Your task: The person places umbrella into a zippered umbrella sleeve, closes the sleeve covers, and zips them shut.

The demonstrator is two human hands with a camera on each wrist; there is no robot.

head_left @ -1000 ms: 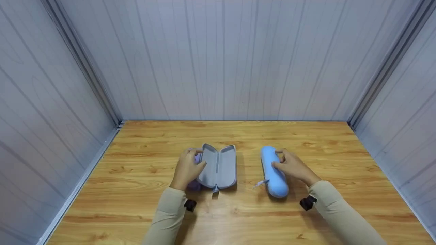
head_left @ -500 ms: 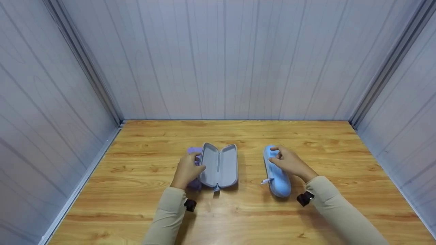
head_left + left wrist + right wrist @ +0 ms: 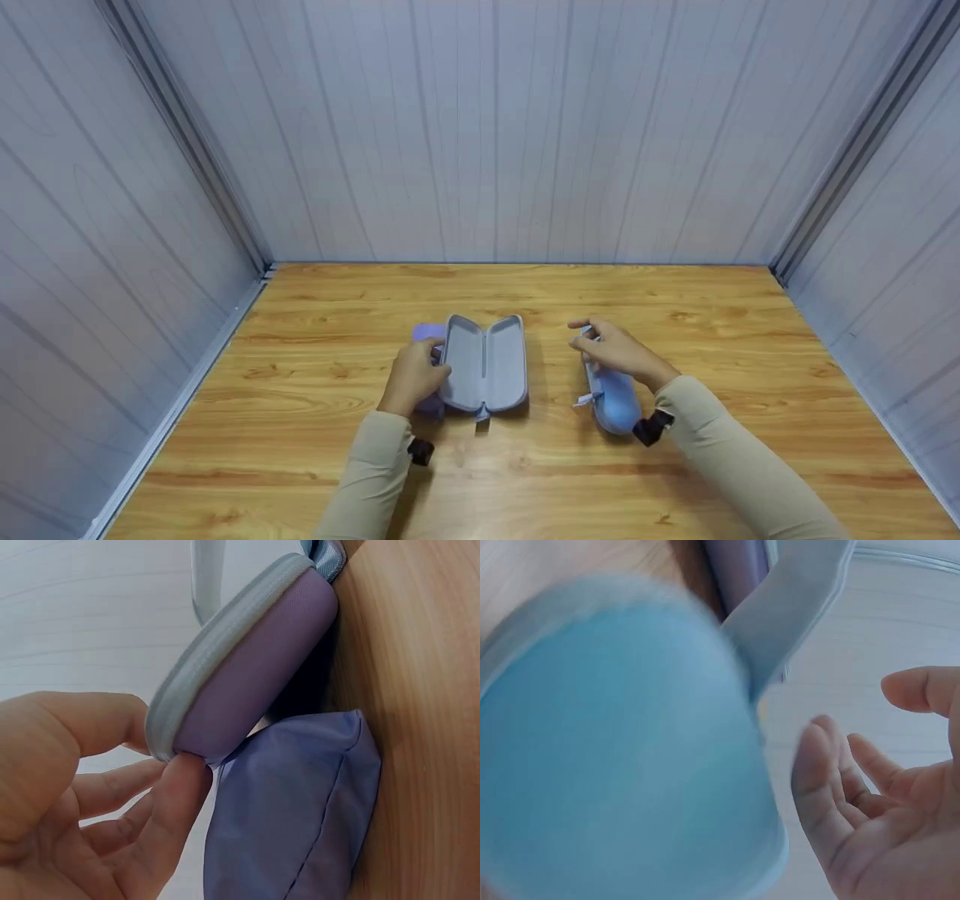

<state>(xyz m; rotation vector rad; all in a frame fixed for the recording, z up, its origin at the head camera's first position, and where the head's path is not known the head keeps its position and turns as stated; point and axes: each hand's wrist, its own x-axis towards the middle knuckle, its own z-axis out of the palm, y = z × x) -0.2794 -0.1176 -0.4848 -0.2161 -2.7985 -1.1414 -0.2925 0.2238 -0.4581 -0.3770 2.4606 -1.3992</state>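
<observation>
A glasses case [image 3: 505, 364] lies unzipped and spread wide on the table, grey inside. Its shell [image 3: 259, 652] looks purple from the left wrist. My left hand [image 3: 412, 375] pinches its left edge between thumb and fingers. Tucked beside it under that hand is a soft purple pouch [image 3: 289, 802]. To the right lies a closed blue glasses case [image 3: 616, 405], a strap [image 3: 784, 615] at its side. My right hand [image 3: 619, 351] hovers over the blue case's far end with thumb and fingers apart, holding nothing. It hides part of that case.
The wooden table [image 3: 487, 480] carries all of these things. Pale panel walls [image 3: 480, 135] stand at its back and both sides. A black wrist camera [image 3: 651, 427] sits low beside the blue case.
My right hand has left the blue case and moved left across its top. The blue case shifted slightly right and rolled a little. My left hand keeps its pinch.
</observation>
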